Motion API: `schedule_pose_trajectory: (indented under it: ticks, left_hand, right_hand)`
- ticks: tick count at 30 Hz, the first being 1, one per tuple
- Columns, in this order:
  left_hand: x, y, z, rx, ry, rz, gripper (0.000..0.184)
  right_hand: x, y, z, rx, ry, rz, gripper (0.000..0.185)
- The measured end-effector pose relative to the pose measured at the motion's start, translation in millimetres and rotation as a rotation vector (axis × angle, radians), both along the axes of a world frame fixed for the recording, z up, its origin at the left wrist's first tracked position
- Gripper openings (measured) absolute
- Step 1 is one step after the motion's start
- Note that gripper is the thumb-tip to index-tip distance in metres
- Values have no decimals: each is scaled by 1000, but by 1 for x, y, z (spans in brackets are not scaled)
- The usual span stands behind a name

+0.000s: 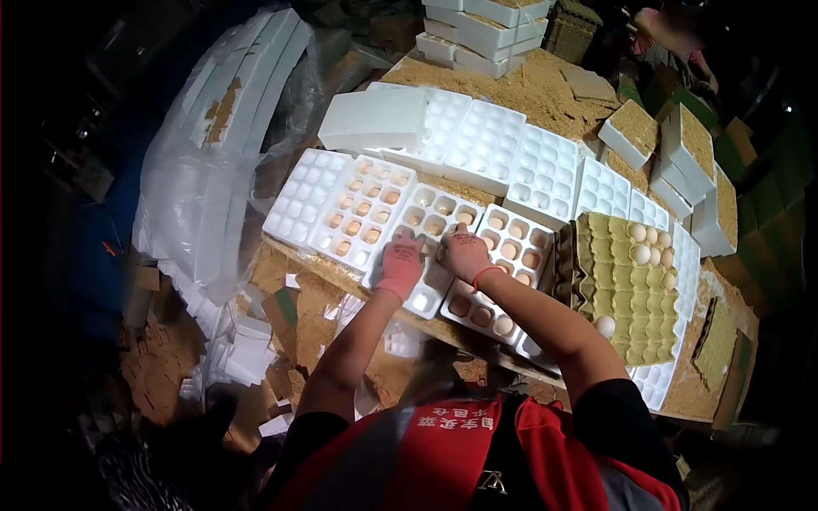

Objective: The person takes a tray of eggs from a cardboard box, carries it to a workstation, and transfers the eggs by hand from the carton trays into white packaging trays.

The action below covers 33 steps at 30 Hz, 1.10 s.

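My left hand [402, 262], in a pink glove, is over a white foam egg tray [435, 298] with its fingers bent down at the cells. Close to its right, my right hand [467, 254], also gloved in pink, reaches into cells of the same tray with its fingers curled. What the fingertips of either hand hold, if anything, is hidden. Brownish contents show in the tray's far cells. To its right is a foam tray [535, 241] with brown eggs in its cells. Another foam tray [362, 209] with eggs lies to the left.
A pulp egg tray stack [635, 294] with several pale eggs stands at right. Behind are rows of foam trays [484, 140] and a foam lid [372, 117]. Stacked foam boxes [486, 38] stand farther back. Plastic-wrapped foam sheets [221, 128] lean at left. A person [673, 43] is at far right.
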<state>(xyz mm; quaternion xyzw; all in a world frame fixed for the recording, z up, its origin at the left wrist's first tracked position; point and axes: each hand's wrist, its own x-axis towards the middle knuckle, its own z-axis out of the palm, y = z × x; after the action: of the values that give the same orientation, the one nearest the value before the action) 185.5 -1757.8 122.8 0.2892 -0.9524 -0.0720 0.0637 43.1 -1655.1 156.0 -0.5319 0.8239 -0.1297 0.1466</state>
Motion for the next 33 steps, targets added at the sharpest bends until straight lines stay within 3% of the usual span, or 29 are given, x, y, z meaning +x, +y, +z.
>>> schedule_pose_trajectory:
  ticks: [1, 3, 4, 7, 8, 9, 11, 12, 13, 15, 17, 18, 19, 20, 21, 22, 23, 25, 26, 28, 29, 31, 33]
  left_hand:
    - [0, -7, 22, 78, -86, -37, 44]
    - [12, -18, 28, 254, 162, 111, 38]
    - [14, -31, 13, 455, 415, 193, 38]
    - [42, -71, 8, 426, 319, -112, 33]
    - [40, -78, 2, 524, 409, -131, 38]
    - [28, -81, -4, 766, 539, 4, 39]
    - [-9, -75, -16, 1251, 768, 286, 42]
    - [-29, -76, -18, 626, 565, 141, 46]
    - [-37, -77, -20, 312, 288, 52, 47]
    - [-41, -75, -24, 159, 116, -48, 55]
    - [-35, -73, -25, 101, 119, -85, 66]
    - [-35, -69, -54, 53, 78, -107, 73]
    - [-29, -68, -77, -138, -11, -236, 72]
    - [-27, -62, -53, 54, -73, -306, 68]
    - [-24, -59, -41, -16, -116, -331, 65]
    - [-24, -61, -51, 69, -73, -289, 60]
    - [-23, -58, -46, 39, 14, -315, 58]
    - [-17, -58, -41, 37, 0, -343, 56]
    - [-17, -55, -38, 76, 80, -309, 55]
    - [-38, -43, -10, 117, 329, -283, 51]
    - [-59, -20, 31, 247, 370, -280, 45]
    - [-111, 50, 108, 504, 435, -506, 43]
    - [-162, 135, 139, 325, 677, -739, 42]
  right_hand:
    - [0, -9, 11, -56, 15, 4, 31]
    - [-2, -24, 27, -164, 34, 24, 36]
    - [-9, -41, 24, -40, -47, 75, 48]
    - [-11, -74, 31, 230, -69, 109, 48]
    - [-20, -84, 12, 96, -79, 34, 49]
    - [-26, -92, 23, 108, -128, -64, 48]
    - [-32, -103, -6, 112, 194, -108, 48]
    - [-32, -105, -9, 105, 184, -127, 49]
    - [-30, -104, -11, 101, 176, -145, 50]
    - [-26, -92, 9, 75, 122, -170, 54]
    - [-25, -71, 10, -183, 182, -160, 49]
    - [-19, -58, -4, -261, 202, -130, 47]
    - [-2, -40, 26, -163, 6, -120, 44]
    - [15, -16, 39, -284, 13, -25, 37]
    - [25, 12, 42, -349, 71, 36, 30]
    - [33, 40, 87, -327, 76, 76, 29]
    - [33, 66, 126, -67, 3, 34, 38]
    - [12, 136, 173, -187, -7, -197, 39]
    - [-4, 181, 174, -368, 216, -326, 40]
    - [-50, 252, 210, -262, 281, -741, 35]
    - [-81, 290, 216, -168, 360, -879, 35]
    - [-134, 352, 194, -39, 461, -732, 41]
    - [-165, 379, 158, -2, 611, -423, 43]
